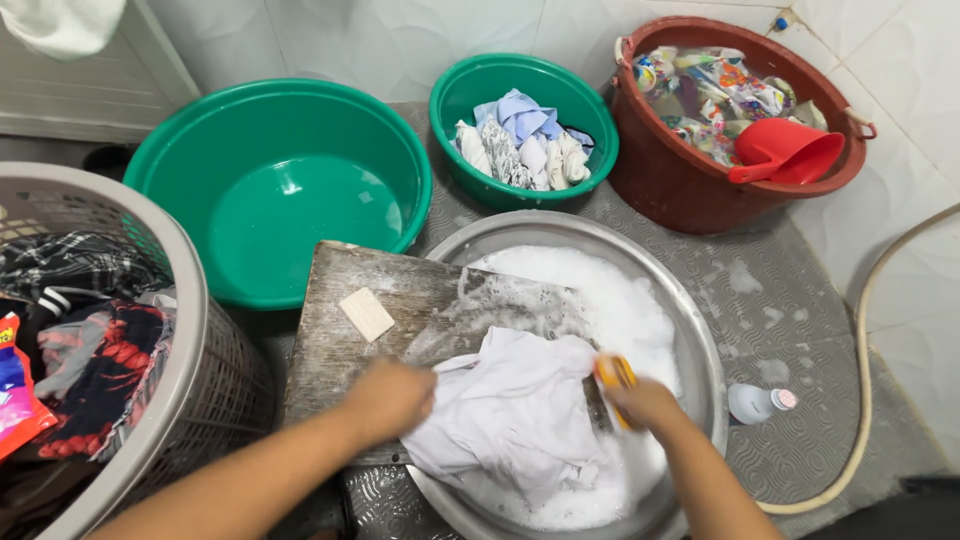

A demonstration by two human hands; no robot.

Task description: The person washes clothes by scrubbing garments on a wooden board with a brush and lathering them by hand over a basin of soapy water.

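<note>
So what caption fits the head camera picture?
Left hand pins a white garment on a wooden washboard; right hand scrubs with a yellow brush.

A wet white garment (515, 410) lies crumpled across the wooden washboard (400, 320); an orange brush (614, 382), seemingly, rests at its edge.

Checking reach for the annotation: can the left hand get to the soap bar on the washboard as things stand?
Probably yes. The left hand presses the white garment on the wooden board; the soap bar lies bare just beyond it, nothing between. It would have to let go of the cloth first.
</note>
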